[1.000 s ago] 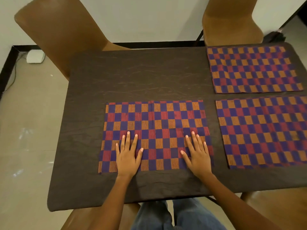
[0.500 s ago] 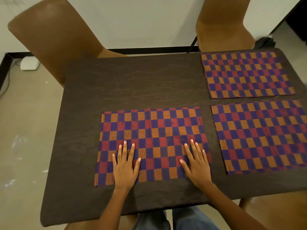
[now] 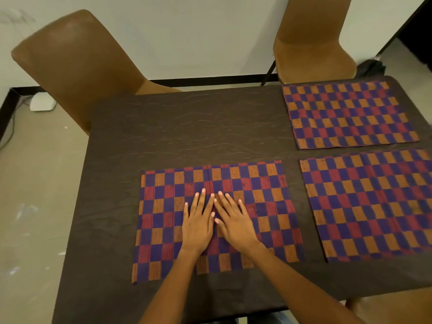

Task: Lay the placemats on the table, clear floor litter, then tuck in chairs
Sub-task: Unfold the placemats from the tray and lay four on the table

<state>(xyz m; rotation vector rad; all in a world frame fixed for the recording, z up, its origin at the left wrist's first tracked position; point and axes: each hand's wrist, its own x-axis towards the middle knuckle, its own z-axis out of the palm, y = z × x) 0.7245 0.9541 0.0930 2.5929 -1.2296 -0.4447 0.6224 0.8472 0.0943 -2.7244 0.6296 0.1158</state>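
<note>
On ribbed checkered placemat (image 3: 264,206), flat hands.

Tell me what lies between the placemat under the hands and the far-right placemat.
Head view: only bare dark table between the near placemat and the far-right placemat.

Your placemat (image 3: 257,206) was ribbed woven cloth, matt. The table (image 3: 187,127) you used had a dark, matt, wrinkled cloth-like cover. Chairs (image 3: 77,66) looked smooth, faintly glossy brown. Floor (image 3: 35,183) was matt, scuffed.
</note>
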